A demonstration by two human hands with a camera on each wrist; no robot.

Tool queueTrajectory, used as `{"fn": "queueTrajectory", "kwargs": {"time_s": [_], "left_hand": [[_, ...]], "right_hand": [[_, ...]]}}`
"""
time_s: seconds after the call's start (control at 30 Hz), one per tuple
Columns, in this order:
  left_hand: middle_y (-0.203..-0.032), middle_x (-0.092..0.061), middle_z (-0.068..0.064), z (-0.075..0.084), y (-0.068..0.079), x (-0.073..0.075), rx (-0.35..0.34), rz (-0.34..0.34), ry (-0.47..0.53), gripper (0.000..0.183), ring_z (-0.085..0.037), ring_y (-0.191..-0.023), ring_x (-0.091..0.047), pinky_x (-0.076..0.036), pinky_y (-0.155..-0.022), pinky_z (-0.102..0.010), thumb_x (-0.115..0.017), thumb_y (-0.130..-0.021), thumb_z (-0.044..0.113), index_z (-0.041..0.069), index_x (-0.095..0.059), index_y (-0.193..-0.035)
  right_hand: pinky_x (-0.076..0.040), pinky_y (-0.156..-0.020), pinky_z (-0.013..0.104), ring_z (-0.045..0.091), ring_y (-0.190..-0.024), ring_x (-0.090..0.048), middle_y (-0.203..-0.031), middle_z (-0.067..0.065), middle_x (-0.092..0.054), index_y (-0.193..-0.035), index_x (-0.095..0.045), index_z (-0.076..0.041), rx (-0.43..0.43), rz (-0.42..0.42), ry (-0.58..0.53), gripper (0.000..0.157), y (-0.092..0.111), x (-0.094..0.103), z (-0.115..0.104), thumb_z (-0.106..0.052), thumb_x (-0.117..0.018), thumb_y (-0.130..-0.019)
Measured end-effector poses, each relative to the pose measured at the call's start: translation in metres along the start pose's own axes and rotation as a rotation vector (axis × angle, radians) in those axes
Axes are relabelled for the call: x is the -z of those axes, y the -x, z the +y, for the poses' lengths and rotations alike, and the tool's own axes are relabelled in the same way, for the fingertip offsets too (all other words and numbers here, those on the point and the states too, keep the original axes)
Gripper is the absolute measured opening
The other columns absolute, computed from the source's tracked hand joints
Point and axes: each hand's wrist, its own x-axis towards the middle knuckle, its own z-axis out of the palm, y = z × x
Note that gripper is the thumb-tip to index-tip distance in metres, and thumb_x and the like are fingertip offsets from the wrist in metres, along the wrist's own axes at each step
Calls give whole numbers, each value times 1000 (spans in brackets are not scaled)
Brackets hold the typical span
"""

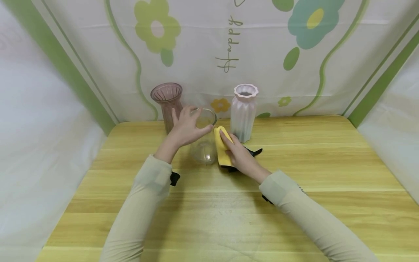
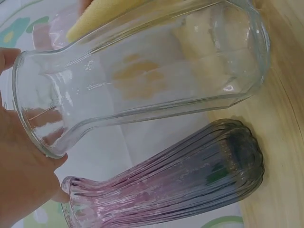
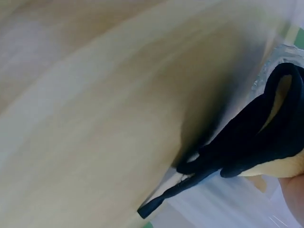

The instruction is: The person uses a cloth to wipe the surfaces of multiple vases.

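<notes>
A clear glass vase [image 1: 203,147] stands upright on the table. My left hand [image 1: 187,128] holds it at the rim, thumb to the right; in the left wrist view the hand lies at the mouth of the clear vase [image 2: 90,90]. A folded cloth, yellow on one face and black on the other [image 1: 223,151], is gripped in my right hand [image 1: 243,157], just right of the clear vase. In the right wrist view the black face of the cloth [image 3: 266,135] and its strap show. Whether the cloth touches the glass, I cannot tell.
Behind and left of the clear vase stands a ribbed purple glass vase [image 1: 167,112]. A pleated pink-and-white vase [image 1: 243,114] is at the back, right of the cloth. Patterned fabric [image 1: 196,43] hangs behind the wooden table [image 1: 209,218].
</notes>
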Motion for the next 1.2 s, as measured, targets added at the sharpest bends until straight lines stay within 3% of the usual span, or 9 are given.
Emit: {"fn": "queueTrajectory", "kwargs": {"time_s": [0.2, 0.33, 0.6, 0.87, 1.2], "left_hand": [[-157, -21, -14, -2, 1, 2, -21, -18, 37, 77, -36, -149, -3, 16, -112, -65, -52, -88, 48, 8, -30, -150], [-157, -21, -15, -3, 0, 0, -25, -17, 16, 78, -37, -149, -3, 14, -112, -66, -51, -87, 49, 8, -29, -150], [-157, -18, -19, -3, -1, -6, -18, 23, -47, 85, -39, -147, -8, 12, -113, -66, -51, -86, 61, 12, -27, -152], [-152, -24, -22, -1, -1, -7, 3, 37, -87, 82, -43, -141, -22, 1, -116, -64, -50, -87, 62, 15, -29, -151], [-157, -23, -17, 2, 1, 0, 0, -21, -70, 78, -39, -145, -21, 9, -116, -63, -52, -88, 55, 10, -33, -149]], "right_hand": [[-46, -102, 50, 43, -133, -41, -152, 26, -27, -153, -19, -11, 18, 53, -76, 68, -7, 2, -4, 2, -51, -94], [-46, -102, 49, 43, -134, -39, -152, 27, -26, -152, -21, -7, 20, 59, -80, 67, -8, 1, -5, 3, -52, -94], [-51, -93, 50, 47, -122, -49, -151, 31, -24, -151, -22, -3, 9, 8, -33, 66, -4, -3, -2, 1, -54, -93], [-54, -87, 48, 47, -120, -52, -151, 31, -23, -152, -21, -5, -25, -42, 24, 67, 3, -8, 6, -1, -54, -94], [-52, -92, 49, 47, -125, -47, -153, 29, -23, -153, -17, -9, -23, 49, -40, 68, -7, -2, 3, 1, -51, -95]]}}
